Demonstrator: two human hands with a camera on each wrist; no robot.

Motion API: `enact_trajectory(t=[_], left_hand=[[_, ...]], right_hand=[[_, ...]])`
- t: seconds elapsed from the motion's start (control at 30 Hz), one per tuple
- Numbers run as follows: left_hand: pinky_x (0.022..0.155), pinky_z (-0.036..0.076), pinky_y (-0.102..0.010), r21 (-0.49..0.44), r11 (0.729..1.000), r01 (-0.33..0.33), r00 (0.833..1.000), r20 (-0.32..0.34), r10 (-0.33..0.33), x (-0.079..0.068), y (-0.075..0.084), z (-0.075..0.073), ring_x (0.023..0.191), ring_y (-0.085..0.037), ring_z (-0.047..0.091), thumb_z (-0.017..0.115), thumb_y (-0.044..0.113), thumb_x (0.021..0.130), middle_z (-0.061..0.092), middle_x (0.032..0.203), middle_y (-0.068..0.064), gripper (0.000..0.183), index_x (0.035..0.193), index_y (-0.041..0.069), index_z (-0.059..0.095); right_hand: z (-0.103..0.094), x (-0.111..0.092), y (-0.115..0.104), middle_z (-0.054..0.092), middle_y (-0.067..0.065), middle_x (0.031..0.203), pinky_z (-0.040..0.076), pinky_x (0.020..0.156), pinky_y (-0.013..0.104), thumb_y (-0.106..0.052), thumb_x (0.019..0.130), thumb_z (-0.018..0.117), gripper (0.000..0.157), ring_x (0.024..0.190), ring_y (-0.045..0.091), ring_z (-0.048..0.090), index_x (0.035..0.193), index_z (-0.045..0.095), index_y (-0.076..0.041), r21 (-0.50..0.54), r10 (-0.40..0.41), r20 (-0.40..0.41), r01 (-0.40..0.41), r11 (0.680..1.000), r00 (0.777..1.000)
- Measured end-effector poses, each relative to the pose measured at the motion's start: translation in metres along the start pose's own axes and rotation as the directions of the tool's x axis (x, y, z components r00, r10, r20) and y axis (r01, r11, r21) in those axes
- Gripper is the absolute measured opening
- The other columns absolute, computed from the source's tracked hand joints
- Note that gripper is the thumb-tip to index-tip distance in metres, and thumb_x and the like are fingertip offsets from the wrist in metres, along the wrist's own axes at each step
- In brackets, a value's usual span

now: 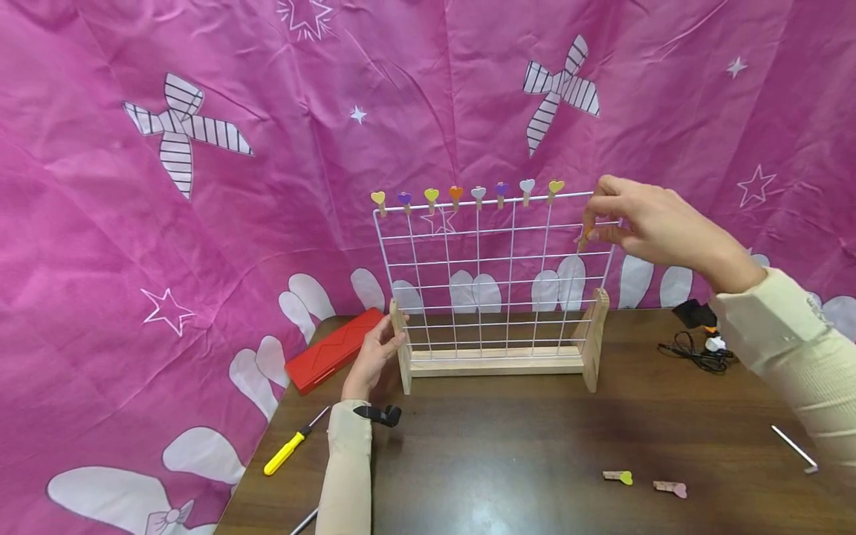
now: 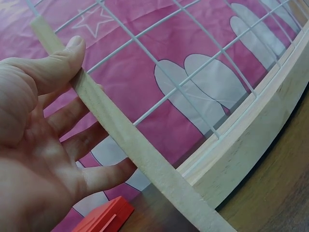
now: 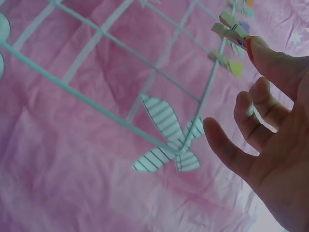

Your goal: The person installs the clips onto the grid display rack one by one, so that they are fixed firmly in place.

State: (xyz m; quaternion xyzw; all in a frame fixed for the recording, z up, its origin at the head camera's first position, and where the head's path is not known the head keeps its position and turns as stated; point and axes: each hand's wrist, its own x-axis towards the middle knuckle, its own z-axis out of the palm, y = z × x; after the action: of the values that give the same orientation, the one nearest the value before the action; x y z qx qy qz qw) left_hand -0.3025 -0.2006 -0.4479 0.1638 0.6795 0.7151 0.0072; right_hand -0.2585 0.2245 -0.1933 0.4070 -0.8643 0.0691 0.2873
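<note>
A white wire grid (image 1: pixel 461 282) stands upright in a wooden stand (image 1: pixel 495 364). Along its top wire sits a row of several small wooden clothespins with hearts, such as a yellow one (image 1: pixel 556 189) and a white one (image 1: pixel 527 189). My left hand (image 1: pixel 377 354) grips the stand's left post (image 2: pixel 130 145), thumb on the near side and fingers behind. Near the grid's right end, my right hand (image 1: pixel 642 223) pinches a clothespin (image 3: pixel 232 33) by its orange-red heart end, apart from the top wire. Two more clothespins, yellow-hearted (image 1: pixel 618 477) and pink-hearted (image 1: pixel 671 488), lie on the table.
Left of the stand lie a red case (image 1: pixel 334 351) and a yellow screwdriver (image 1: pixel 286 453). At right are a black cable (image 1: pixel 698 357) and a hex key (image 1: pixel 794 449) on the brown table (image 1: pixel 501 446). A pink curtain (image 1: pixel 301 148) hangs behind.
</note>
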Motion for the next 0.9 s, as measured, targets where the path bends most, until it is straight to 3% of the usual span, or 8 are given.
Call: enact_trajectory(t=[0.2, 0.4, 0.67, 0.9], left_hand=[[0.098, 0.031, -0.056, 0.005, 1.0, -0.002, 1.0, 0.003, 0.002, 0.0, 0.001, -0.001, 0.115, -0.027, 0.044, 0.053, -0.003, 0.09, 0.041, 0.137, -0.022, 0.05, 0.138, -0.003, 0.036], [0.098, 0.031, -0.056, 0.007, 1.0, -0.014, 1.0, 0.003, 0.014, 0.002, 0.001, -0.002, 0.115, -0.023, 0.045, 0.053, -0.003, 0.09, 0.045, 0.134, -0.018, 0.05, 0.137, 0.002, 0.039], [0.099, 0.031, -0.055, 0.016, 1.0, -0.007, 1.0, 0.008, 0.007, 0.003, 0.0, -0.002, 0.12, -0.033, 0.04, 0.052, -0.005, 0.09, 0.044, 0.136, -0.019, 0.05, 0.138, 0.004, 0.04], [0.098, 0.032, -0.054, 0.003, 1.0, -0.01, 1.0, 0.008, 0.01, 0.003, -0.004, -0.003, 0.113, -0.024, 0.046, 0.052, -0.005, 0.09, 0.043, 0.136, -0.021, 0.051, 0.138, 0.002, 0.038]], right_hand=[[-0.017, 0.023, 0.011, 0.048, -0.006, 0.078, 0.035, 0.052, 0.032, 0.004, 0.076, 0.064, 0.027, 0.064, 0.014, 0.046, 0.083, 0.065, -0.022, -0.024, 0.094, 0.029, -0.094, 0.995, 0.995], [-0.027, 0.041, 0.021, 0.05, -0.003, 0.08, 0.034, 0.054, 0.034, 0.0, 0.082, 0.062, 0.02, 0.068, 0.017, 0.046, 0.084, 0.064, -0.019, -0.04, 0.14, 0.067, -0.138, 0.99, 0.988], [-0.025, 0.055, 0.029, 0.052, -0.002, 0.085, 0.037, 0.057, 0.037, -0.005, 0.083, 0.062, 0.013, 0.074, 0.018, 0.05, 0.085, 0.065, -0.018, -0.061, 0.17, 0.158, -0.162, 0.985, 0.973], [-0.02, 0.06, 0.031, 0.052, 0.0, 0.086, 0.039, 0.057, 0.038, -0.011, 0.082, 0.067, 0.007, 0.076, 0.019, 0.051, 0.085, 0.064, -0.017, -0.06, 0.181, 0.21, -0.172, 0.983, 0.961]])
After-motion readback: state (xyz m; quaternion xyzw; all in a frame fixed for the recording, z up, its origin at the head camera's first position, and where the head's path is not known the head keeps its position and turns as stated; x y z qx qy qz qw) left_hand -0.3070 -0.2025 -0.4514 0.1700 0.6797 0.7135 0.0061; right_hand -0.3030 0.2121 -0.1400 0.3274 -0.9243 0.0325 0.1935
